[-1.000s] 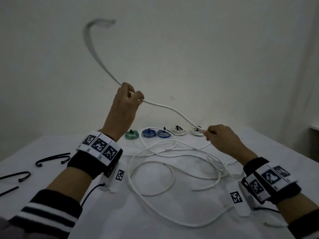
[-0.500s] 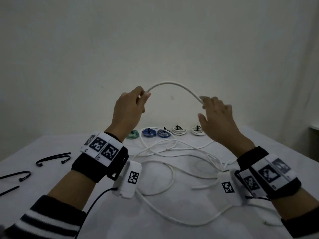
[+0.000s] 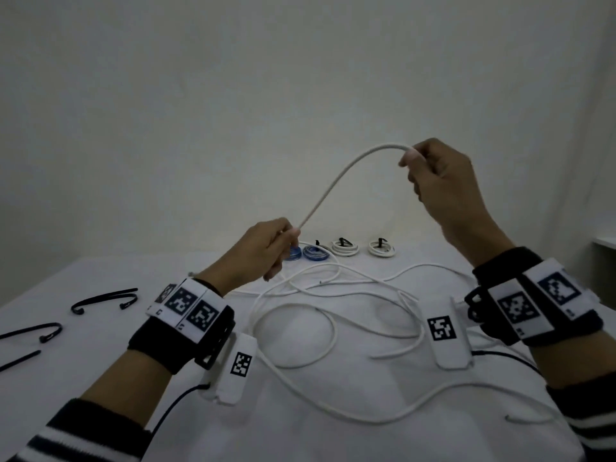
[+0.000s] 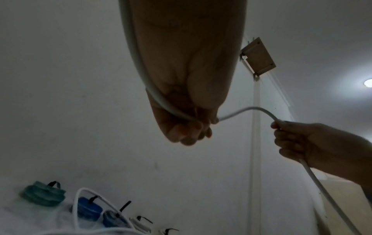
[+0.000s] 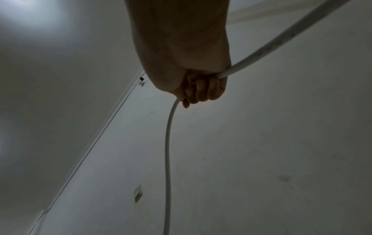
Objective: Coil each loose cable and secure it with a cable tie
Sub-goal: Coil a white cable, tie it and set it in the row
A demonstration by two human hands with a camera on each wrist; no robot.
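A long white cable (image 3: 336, 181) arcs in the air between my two hands, and the rest of it lies in loose loops (image 3: 333, 315) on the white table. My left hand (image 3: 266, 251) grips the cable low, just above the table's far part, fingers curled round it (image 4: 187, 125). My right hand (image 3: 443, 181) holds the cable higher up and to the right, fist closed round it (image 5: 199, 89). In the right wrist view the cable (image 5: 168, 159) hangs down from the fist.
Coiled, tied cables stand in a row at the far edge: green (image 4: 43, 194), two blue (image 3: 313, 253), two white (image 3: 345, 248). Black cable ties (image 3: 103, 300) lie at the left of the table (image 3: 100, 361). Wrist cameras hang under both arms.
My left hand has dropped toward the table with the cable. My right hand has risen up and right, so the arc now slopes from low left to high right.
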